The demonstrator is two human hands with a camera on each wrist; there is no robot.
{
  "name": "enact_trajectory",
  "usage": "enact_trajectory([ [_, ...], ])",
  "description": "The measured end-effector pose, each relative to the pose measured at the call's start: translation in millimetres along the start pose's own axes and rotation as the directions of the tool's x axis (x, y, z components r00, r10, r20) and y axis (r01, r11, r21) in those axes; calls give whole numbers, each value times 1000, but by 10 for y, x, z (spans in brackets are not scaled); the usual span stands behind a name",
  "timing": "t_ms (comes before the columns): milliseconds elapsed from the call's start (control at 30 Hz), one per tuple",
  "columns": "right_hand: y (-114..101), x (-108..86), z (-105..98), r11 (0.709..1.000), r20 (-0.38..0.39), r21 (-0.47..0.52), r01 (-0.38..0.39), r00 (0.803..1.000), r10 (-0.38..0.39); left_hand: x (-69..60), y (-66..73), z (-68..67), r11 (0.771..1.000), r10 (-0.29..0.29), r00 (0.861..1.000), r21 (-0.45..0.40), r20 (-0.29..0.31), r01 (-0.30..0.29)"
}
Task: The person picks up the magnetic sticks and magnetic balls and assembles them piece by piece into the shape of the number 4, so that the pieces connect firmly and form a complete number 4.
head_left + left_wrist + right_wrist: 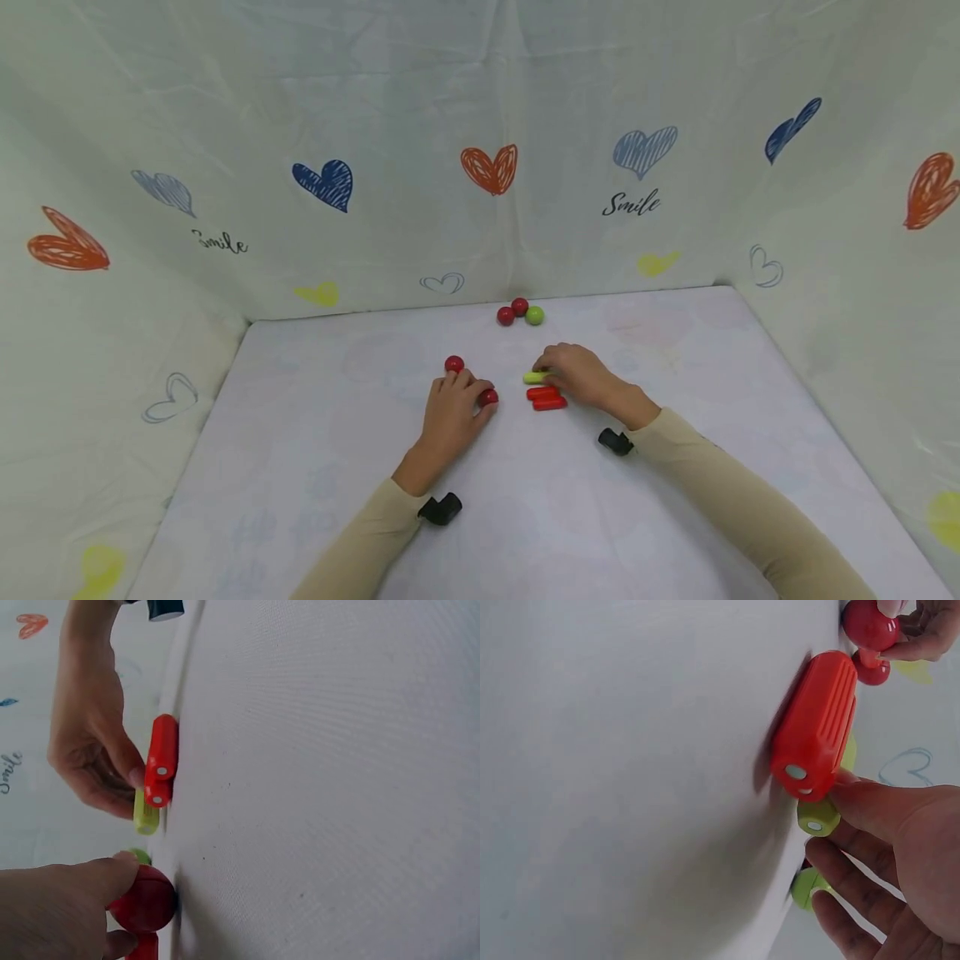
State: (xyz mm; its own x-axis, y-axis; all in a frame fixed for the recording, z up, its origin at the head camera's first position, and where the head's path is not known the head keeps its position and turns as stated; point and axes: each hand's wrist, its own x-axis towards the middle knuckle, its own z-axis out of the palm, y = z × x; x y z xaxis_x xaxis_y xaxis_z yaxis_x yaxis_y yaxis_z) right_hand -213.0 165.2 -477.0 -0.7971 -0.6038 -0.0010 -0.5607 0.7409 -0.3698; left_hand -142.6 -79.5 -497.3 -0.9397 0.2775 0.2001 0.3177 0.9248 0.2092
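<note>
My left hand (450, 417) pinches a red ball (487, 397) between thumb and finger, low on the table. A second red ball (453, 364) sits just past its fingertips; in the right wrist view a short red rod (869, 658) spans between these two balls. My right hand (581, 375) pinches a yellow-green rod (535, 377) between thumb and fingertips. Against the near side of that rod lie two red rods (550, 403), side by side. The rods carry pale round discs at their ends, seen in both wrist views.
Farther back on the white-covered table (337, 417), two red balls (506, 316) and a green ball (535, 315) cluster near the back edge. A hanging sheet (397, 108) printed with hearts encloses the back and sides. Each wrist wears a small black camera (441, 508).
</note>
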Motion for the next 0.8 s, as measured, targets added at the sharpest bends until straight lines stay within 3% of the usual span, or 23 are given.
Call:
enact_trajectory([
  [800, -482, 212, 214, 987, -48, 20, 159, 986, -158, -152, -210, -106, 998, -39, 999, -42, 4, 39],
])
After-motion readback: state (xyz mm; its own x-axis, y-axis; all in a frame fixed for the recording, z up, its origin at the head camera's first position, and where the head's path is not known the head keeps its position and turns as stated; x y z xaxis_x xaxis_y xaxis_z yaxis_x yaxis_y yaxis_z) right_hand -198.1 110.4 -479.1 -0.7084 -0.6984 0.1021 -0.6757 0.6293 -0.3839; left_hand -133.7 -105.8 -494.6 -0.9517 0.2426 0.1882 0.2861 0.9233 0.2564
